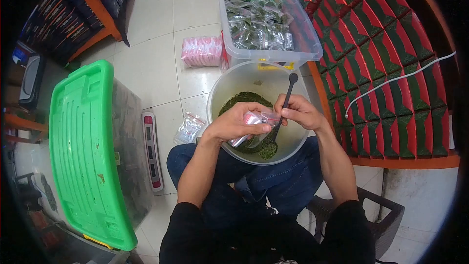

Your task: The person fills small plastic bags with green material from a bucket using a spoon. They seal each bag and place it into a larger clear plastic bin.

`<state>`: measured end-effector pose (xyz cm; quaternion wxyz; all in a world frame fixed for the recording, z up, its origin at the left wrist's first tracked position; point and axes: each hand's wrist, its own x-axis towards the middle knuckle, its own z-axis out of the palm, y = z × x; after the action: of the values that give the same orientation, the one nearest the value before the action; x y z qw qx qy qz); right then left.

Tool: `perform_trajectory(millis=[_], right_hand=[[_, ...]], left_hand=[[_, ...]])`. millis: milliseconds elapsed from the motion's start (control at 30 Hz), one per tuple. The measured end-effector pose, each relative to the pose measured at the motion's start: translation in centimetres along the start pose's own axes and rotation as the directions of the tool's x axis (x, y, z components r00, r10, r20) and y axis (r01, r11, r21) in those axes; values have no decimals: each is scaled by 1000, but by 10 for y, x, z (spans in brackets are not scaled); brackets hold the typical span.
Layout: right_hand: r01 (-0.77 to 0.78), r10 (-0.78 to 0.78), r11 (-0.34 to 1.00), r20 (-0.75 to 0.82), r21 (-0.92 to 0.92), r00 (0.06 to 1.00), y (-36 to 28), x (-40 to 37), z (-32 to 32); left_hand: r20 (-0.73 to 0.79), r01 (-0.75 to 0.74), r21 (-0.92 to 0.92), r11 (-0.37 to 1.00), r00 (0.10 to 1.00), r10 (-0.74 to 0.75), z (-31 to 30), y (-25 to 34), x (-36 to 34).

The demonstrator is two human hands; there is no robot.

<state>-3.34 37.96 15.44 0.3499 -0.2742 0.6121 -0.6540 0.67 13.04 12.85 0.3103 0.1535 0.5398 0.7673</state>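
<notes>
My left hand (239, 121) is closed around small clear zip bags (253, 118) with a red-pink band, above a round whitish tub (295, 85). Fingers of my right hand (302, 111) pinch a black spoon (289, 90) by its handle, close against the edge of the bags; whether they also grip a bag is hard to see. Down in the tub, the spoon's lower end is beside green dried leaf bits (267, 151). More dark green leaf material (234, 100) lies at the tub's left side, partly hidden by my left hand.
Behind the tub stands a clear bin (305, 51) of filled bags (259, 24). Left of it lie a pink-and-white bag pack (201, 52) and loose clear bags (190, 128). A green-lidded box (85, 151) and a slim pink-grey device (152, 151) are further left. Red-green boxes (376, 63) line the right.
</notes>
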Motion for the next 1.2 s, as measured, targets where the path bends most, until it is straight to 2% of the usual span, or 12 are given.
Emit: perform_trajectory(millis=[200, 300, 333, 367, 433, 500, 533, 633, 767, 1000, 1067, 1200], right_hand=[[-43, 40, 996, -32, -72, 999, -13, 2, 7], [-12, -20, 989, -211, -150, 977, -22, -12, 1], [-12, -20, 988, -207, -154, 978, -27, -20, -2], [20, -99, 974, -343, -225, 934, -32, -29, -6], [38, -181, 953, -466, -300, 866, -46, -33, -2], [58, -382, 875, -612, -480, 693, -62, -34, 11], [52, -378, 876, -617, -479, 690, -69, -33, 22], [-176, -516, 594, -539, -785, 666, -89, -15, 60], [-116, -616, 338, -312, -934, 723, -82, 2, 82], [-139, -624, 228, -254, -964, 739, -75, 3, 89], [-401, -510, 337, -523, -852, 683, -77, 6, 96], [-152, -607, 266, -288, -952, 740, -43, 12, 90]], left_hand=[[-19, -79, 83, 993, 997, 81, -2, -12, 1], [-109, -204, 207, 957, 967, 230, 1, -12, 1], [-224, -234, 407, 883, 912, 344, 2, -14, 2], [-307, -219, 592, 776, 829, 468, 2, -16, 2], [-355, -175, 659, 732, 786, 507, 7, -12, -1], [-391, -124, 714, 689, 746, 539, 12, -14, 2], [-407, -84, 767, 636, 702, 584, 14, -17, 4], [-425, 3, 831, 557, 648, 632, 19, -22, 5], [-435, 64, 861, 504, 606, 666, 24, -21, 4], [-461, 85, 849, 522, 601, 652, 21, -22, 5], [-475, -46, 800, 598, 561, 678, 15, -25, 7], [-495, -113, 757, 644, 545, 677, 17, -22, 5]])
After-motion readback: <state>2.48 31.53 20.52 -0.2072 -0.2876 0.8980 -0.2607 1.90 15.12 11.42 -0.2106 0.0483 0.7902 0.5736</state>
